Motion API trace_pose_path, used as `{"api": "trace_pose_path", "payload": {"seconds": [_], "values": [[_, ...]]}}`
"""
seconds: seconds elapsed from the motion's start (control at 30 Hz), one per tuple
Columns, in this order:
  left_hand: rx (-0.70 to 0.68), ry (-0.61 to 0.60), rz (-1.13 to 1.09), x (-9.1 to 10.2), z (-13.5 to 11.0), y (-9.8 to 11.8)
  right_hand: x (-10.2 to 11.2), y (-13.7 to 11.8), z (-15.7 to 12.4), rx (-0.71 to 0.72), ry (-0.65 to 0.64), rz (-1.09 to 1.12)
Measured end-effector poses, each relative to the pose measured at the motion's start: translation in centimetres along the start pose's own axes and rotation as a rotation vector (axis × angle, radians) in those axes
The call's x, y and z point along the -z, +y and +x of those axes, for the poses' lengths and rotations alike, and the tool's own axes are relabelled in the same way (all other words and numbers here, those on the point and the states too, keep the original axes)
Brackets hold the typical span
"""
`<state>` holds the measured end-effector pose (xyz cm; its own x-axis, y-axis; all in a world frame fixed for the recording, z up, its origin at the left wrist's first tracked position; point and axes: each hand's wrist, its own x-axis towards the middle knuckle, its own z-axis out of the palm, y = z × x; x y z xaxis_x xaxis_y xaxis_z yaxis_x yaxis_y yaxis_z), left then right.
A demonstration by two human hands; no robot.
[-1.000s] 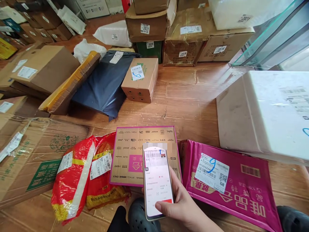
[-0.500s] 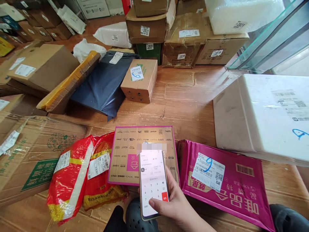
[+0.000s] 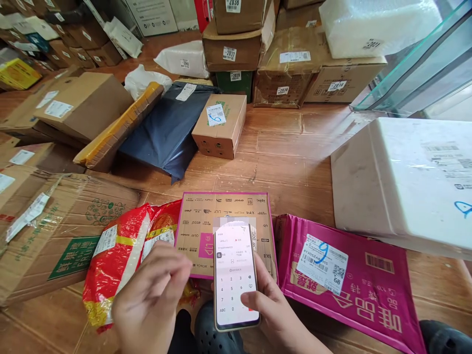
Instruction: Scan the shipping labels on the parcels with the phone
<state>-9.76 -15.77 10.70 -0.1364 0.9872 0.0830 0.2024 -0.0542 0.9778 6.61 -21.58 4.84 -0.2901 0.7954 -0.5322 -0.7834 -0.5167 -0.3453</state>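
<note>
My right hand (image 3: 275,314) grips a smartphone (image 3: 236,278) upright, its screen showing a number keypad, the thumb resting on the lower right of the screen. My left hand (image 3: 151,300) hovers just left of the phone, fingers loosely curled and motion-blurred, holding nothing that I can see. Behind the phone lies a flat brown box with a pink border (image 3: 206,221). A pink mailer bag (image 3: 354,280) with a white label marked in blue lies to its right. Two red and yellow sacks (image 3: 118,255) lie to its left.
A large white parcel (image 3: 405,177) sits at the right. A small brown box (image 3: 221,125), a dark blue bag (image 3: 169,128) and many labelled cartons (image 3: 236,46) crowd the wooden floor behind. A fruit carton (image 3: 55,231) lies at the left. My dark shoe (image 3: 210,334) shows below.
My left hand has come up into view beside the phone. The phone screen went from a scan view to a keypad. The view shifted slightly.
</note>
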Motion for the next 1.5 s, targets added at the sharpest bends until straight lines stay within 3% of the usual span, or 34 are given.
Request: {"api": "trace_pose_path", "payload": {"seconds": [0.07,0.2,0.27,0.33,0.6,0.8,0.97,1.1,1.5], "values": [[0.219,-0.056,0.012,-1.0,0.0,-0.2,0.0,0.0,0.0,0.007,0.007,0.003],[0.849,-0.351,-0.207,-2.2,-0.7,-0.9,0.1,0.1,0.3,0.039,-0.035,-0.042],[1.033,-0.403,-0.338,-2.5,-1.3,-1.4,0.2,0.4,0.4,0.058,-0.038,-0.052],[1.110,-0.404,-0.401,-2.5,-2.0,-1.9,0.2,0.7,0.7,0.072,-0.032,-0.035],[1.211,-0.531,-0.408,-1.8,-2.6,-2.0,0.4,0.9,1.2,0.097,0.004,-0.102],[1.078,-0.785,-0.358,-1.8,-1.9,-2.6,0.3,0.1,0.9,0.078,0.059,-0.118],[1.072,-0.747,-0.358,-2.0,-2.0,-2.9,0.7,0.5,0.9,0.045,0.072,-0.121],[1.076,-0.783,-0.434,-1.7,-1.9,-2.8,0.9,0.6,0.8,0.042,0.092,-0.145],[1.100,-0.699,-0.508,-1.9,-2.0,-2.8,-0.3,-1.2,0.6,0.007,0.114,-0.194]]}}
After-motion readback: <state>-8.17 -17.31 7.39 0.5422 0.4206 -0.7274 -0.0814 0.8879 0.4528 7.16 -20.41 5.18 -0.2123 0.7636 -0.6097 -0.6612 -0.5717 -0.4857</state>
